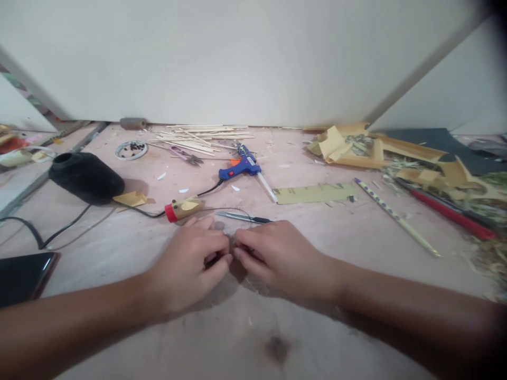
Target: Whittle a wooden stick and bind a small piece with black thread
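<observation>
Both hands, left hand [190, 258] and right hand [273, 256], are meeting fingertip to fingertip, pinching something too small to identify, apparently steadying it against the table [253, 338].

- A pale wooden table [253, 338] carries everything.
- On it lie a blue glue gun [241, 166], loose wooden sticks [198, 138], and small snips [241, 216].
- Cardboard scraps [348, 145], a black phone [24, 274], a red pencil [451, 214] and a black pouch [85, 177] also rest there.

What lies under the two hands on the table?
The left hand and right hand meet fingertip to fingertip on the bare wooden table. Whatever they pinch is covered; only the thread snips show just beyond.
</observation>
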Tool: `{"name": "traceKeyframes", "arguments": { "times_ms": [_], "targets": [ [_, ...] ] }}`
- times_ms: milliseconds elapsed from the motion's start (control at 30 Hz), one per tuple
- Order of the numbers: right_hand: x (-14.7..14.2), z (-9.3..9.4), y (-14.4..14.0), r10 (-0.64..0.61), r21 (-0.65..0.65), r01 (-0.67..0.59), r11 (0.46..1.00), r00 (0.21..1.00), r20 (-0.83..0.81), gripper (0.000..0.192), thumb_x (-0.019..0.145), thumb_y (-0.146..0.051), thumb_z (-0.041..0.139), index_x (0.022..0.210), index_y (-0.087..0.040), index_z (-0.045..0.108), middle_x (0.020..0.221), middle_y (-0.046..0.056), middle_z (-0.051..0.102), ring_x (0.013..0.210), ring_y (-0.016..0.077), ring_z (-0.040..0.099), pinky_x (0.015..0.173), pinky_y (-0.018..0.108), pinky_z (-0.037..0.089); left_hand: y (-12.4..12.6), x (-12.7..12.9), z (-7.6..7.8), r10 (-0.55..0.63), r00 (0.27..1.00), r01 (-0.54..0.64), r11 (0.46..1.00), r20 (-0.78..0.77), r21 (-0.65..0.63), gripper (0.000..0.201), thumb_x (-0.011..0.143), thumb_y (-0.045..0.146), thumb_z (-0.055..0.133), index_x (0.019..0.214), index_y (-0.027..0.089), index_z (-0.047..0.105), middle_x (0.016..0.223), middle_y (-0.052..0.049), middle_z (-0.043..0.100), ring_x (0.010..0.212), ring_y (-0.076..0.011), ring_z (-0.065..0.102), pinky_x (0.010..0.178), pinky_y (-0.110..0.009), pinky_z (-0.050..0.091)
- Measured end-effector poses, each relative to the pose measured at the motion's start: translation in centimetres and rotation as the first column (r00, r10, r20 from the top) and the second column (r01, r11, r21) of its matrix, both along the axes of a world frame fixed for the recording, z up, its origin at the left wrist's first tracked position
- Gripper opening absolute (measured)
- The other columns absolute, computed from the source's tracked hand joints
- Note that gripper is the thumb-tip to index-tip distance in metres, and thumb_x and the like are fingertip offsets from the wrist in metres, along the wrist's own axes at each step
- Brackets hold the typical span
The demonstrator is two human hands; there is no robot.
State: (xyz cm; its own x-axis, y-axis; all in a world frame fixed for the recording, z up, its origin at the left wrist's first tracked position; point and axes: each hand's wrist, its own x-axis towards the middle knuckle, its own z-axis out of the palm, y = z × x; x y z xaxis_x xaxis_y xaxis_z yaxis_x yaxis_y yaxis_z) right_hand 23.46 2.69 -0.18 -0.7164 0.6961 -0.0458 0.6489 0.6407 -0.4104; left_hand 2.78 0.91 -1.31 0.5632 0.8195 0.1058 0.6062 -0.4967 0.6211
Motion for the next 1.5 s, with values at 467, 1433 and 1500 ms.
{"name": "traceKeyframes", "arguments": {
  "times_ms": [467, 1433, 1500],
  "targets": [
    [0.6, 1.9, 0.8, 0.043, -0.118, -0.036, 0.992, 0.998, 0.056, 0.013, 0.096, -0.022, 0.051, 0.099, -0.02, 0.063, 0.085, 0.003, 0.071, 0.07, 0.0167, 0.063, 0.06, 0.026, 0.031, 0.1, -0.1, 0.1, 0.019, 0.988, -0.01, 0.998, 0.151, -0.062, 0.022, 0.082, 0.004, 0.057, 0.065, 0.016, 0.049, 0.091, -0.001, 0.056, 0.094, -0.0191, 0.052, 0.082, -0.035, 0.04],
    [0.7, 1.9, 0.8, 0.032, -0.098, -0.025, 0.995, 0.996, 0.079, 0.01, 0.097, -0.026, 0.055, 0.095, -0.019, 0.062, 0.079, 0.003, 0.069, 0.066, 0.0175, 0.06, 0.058, 0.027, 0.031, 0.5, -0.1, -0.1, -0.005, 1.0, 0.005, 1.0, 0.03, 0.011, 0.02, 0.085, 0.01, 0.059, 0.067, 0.017, 0.054, 0.081, 0.0, 0.058, 0.09, -0.0211, 0.05, 0.082, -0.038, 0.035],
    [0.6, 1.7, 0.6, 0.039, -0.061, -0.034, 0.998, 0.997, 0.069, 0.012, 0.096, -0.026, 0.055, 0.09, -0.018, 0.062, 0.075, 0.002, 0.067, 0.064, 0.0163, 0.058, 0.057, 0.027, 0.029, 0.5, -0.1, -0.1, -0.001, 1.0, 0.0, 1.0, 0.031, 0.016, 0.021, 0.086, 0.01, 0.059, 0.067, 0.017, 0.053, 0.08, 0.0, 0.058, 0.09, -0.0209, 0.05, 0.083, -0.039, 0.036]
  ]
}}
